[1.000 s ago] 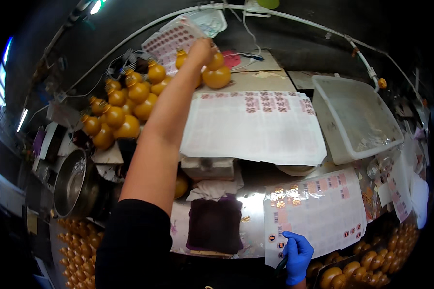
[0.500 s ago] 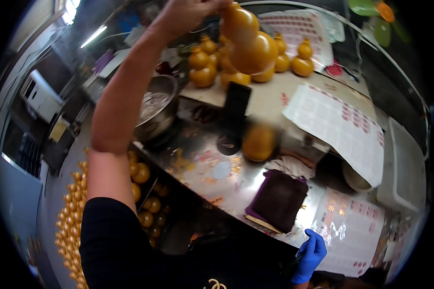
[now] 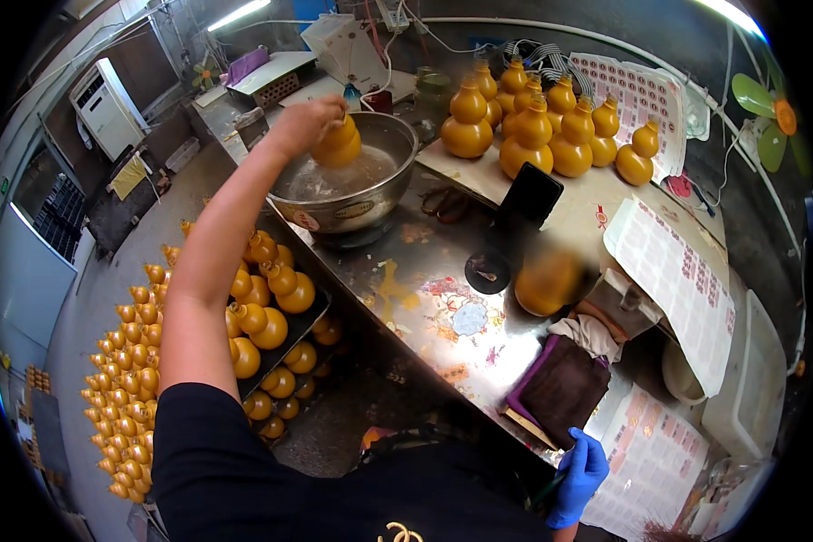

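Observation:
My bare left hand (image 3: 309, 125) is closed around the top of a glossy yellow-brown bottle gourd (image 3: 338, 146). The gourd is over the metal basin (image 3: 405, 149), its lower bulb within the rim; whether it touches the contents is unclear. My right hand (image 3: 584, 479), in a blue glove, is low at the right by the table's front edge, its fingers pinched around a thin dark green stick (image 3: 547, 489) that is mostly hidden. A dark brown cloth pad with purple edging (image 3: 562, 384) lies just beyond the glove.
Several gourds (image 3: 528, 131) stand on a board at the back. A black phone (image 3: 527, 196) leans on a round base beside a blurred gourd-coloured round thing (image 3: 549, 278). Printed sheets (image 3: 673, 262) lie at the right. Many gourds (image 3: 262, 327) fill racks and floor at the left.
My left hand has carried the gourd left, from in front of the standing gourds to over the basin. The view has swung left. My gloved right hand stays by the pad.

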A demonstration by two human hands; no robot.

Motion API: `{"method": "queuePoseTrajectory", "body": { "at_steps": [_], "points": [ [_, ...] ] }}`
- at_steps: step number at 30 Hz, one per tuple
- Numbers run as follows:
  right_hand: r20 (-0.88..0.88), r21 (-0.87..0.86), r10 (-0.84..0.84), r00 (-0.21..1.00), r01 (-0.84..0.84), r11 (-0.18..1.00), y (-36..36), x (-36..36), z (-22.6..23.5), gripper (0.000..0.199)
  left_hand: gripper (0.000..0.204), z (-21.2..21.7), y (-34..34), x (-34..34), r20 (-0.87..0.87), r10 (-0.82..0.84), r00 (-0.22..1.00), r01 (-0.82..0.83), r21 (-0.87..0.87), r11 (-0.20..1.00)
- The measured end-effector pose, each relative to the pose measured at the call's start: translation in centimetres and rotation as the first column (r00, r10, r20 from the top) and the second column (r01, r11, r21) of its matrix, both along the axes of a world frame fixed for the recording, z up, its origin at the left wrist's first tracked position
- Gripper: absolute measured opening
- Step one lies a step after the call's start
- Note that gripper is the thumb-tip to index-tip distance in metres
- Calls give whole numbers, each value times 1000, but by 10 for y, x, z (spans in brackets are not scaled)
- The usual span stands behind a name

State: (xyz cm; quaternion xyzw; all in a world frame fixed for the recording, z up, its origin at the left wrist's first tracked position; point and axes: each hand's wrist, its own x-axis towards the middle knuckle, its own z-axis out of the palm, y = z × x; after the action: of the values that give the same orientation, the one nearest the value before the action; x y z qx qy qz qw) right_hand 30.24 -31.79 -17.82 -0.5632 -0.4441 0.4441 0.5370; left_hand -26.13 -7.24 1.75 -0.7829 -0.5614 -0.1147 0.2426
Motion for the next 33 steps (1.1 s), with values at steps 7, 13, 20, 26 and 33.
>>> {"method": "queuePoseTrajectory", "body": {
  "at_steps": [7, 13, 20, 26, 33],
  "points": [
    [12, -15, -43, 999, 43, 999, -2, -6, -6, 17, 10, -39, 2, -12, -181, -27, 983, -4, -165, 986],
    [17, 5, -37, 999, 37, 999, -2, -10, -8, 17, 9, -55, 10, -17, -313, -70, 947, -14, -260, 966],
    [9, 4, -31, 999, 31, 1000, -6, -5, -13, 18, 14, -46, 25, -13, -365, -109, 924, 27, -223, 975],
    [26, -51, -42, 999, 43, 998, -7, -8, -14, 18, 22, -41, 18, -28, -192, 191, 963, -210, -83, 974],
    [20, -55, -6, 1000, 7, 998, -10, -4, -5, 18, 24, 13, -4, -53, 293, 182, 939, -263, 267, 927]
  ]
}}
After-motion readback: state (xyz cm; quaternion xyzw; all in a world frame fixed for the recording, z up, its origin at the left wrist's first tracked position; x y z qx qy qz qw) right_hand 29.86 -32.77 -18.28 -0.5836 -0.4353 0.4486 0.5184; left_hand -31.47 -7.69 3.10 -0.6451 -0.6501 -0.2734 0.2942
